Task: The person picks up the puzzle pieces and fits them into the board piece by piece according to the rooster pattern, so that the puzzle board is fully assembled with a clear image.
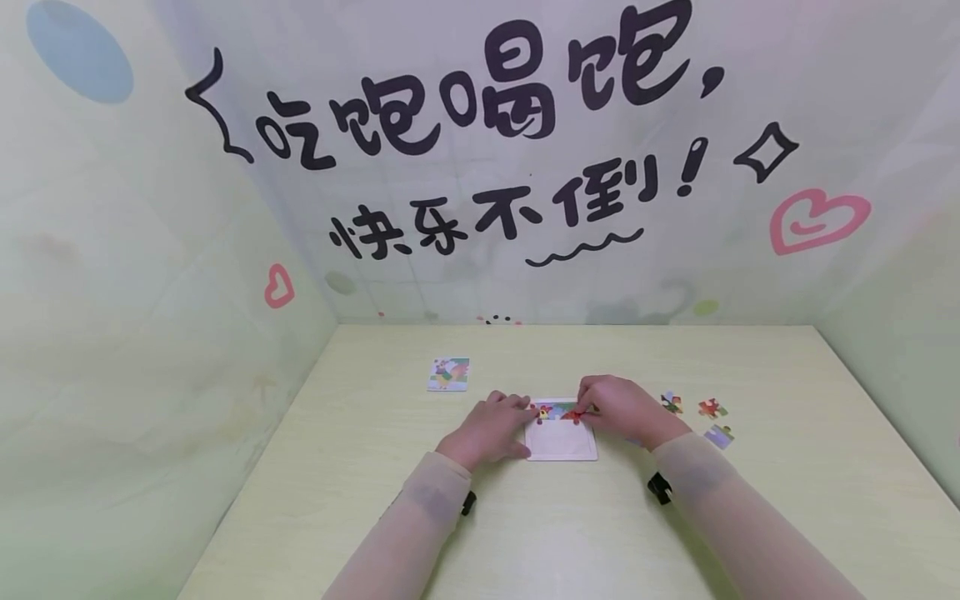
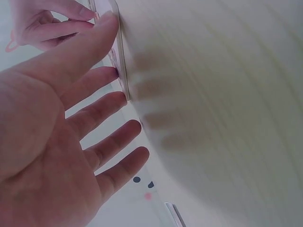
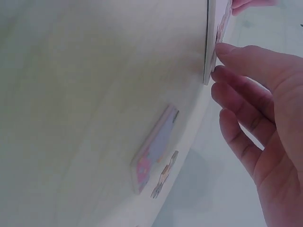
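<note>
A white puzzle tray [image 1: 561, 446] lies on the table, with a row of joined colourful puzzle pieces [image 1: 555, 411] along its far side. My left hand [image 1: 491, 429] rests against the tray's left side; in the left wrist view its thumb [image 2: 97, 35] and spread, nearly straight fingers [image 2: 102, 109] touch or lie near the tray's edge. At the far right corner, my right hand [image 1: 618, 408] pinches a red puzzle piece [image 1: 573, 415] at the end of the row. Its thumb [image 3: 227, 49] meets the piece in the right wrist view. The fingertips partly hide that piece.
Loose puzzle pieces lie right of the tray: a green one [image 1: 671, 402], a red one [image 1: 712, 407] and a lilac one [image 1: 720, 436]. Another bluish piece is partly hidden under the right wrist. A square picture card [image 1: 448, 374] lies at the back left. Printed cloth walls [image 1: 480, 292] border the table.
</note>
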Action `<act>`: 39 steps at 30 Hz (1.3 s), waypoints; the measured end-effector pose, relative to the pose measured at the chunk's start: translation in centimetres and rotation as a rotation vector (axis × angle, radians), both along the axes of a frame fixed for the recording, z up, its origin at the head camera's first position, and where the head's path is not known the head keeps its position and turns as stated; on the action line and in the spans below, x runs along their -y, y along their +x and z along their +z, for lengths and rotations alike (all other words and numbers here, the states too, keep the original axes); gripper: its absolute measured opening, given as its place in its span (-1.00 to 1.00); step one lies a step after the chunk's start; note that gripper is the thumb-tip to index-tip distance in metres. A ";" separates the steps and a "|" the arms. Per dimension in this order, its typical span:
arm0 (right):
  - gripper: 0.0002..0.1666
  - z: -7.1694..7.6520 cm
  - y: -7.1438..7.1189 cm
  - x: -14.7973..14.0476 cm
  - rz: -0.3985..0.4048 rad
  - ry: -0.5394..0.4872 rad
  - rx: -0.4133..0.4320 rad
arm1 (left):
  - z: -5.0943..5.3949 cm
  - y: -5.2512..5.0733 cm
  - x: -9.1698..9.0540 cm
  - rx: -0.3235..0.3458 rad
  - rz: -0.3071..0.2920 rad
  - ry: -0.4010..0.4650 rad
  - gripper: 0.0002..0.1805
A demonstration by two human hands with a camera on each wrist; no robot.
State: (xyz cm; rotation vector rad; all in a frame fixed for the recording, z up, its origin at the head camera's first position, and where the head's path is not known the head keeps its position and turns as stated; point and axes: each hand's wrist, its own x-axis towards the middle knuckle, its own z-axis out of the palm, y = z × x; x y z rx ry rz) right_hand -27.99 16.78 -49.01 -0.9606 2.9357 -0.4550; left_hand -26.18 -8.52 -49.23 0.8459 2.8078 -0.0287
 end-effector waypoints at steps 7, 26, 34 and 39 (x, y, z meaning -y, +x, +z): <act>-0.87 -0.2 0.2 0.0 0.016 -0.018 -0.035 | -0.1 -0.1 0.1 -0.002 0.001 0.005 -0.19; -0.90 0.2 -0.1 0.9 -0.072 0.037 -0.020 | 0.4 -0.1 0.1 0.018 0.020 0.038 -0.19; -0.91 0.1 0.1 0.9 -0.067 0.041 -0.020 | 0.4 -0.2 0.0 0.019 0.008 0.022 -0.20; -0.89 0.1 0.4 0.7 -0.059 0.003 0.000 | 0.5 -0.1 -0.1 0.022 0.008 0.017 -0.20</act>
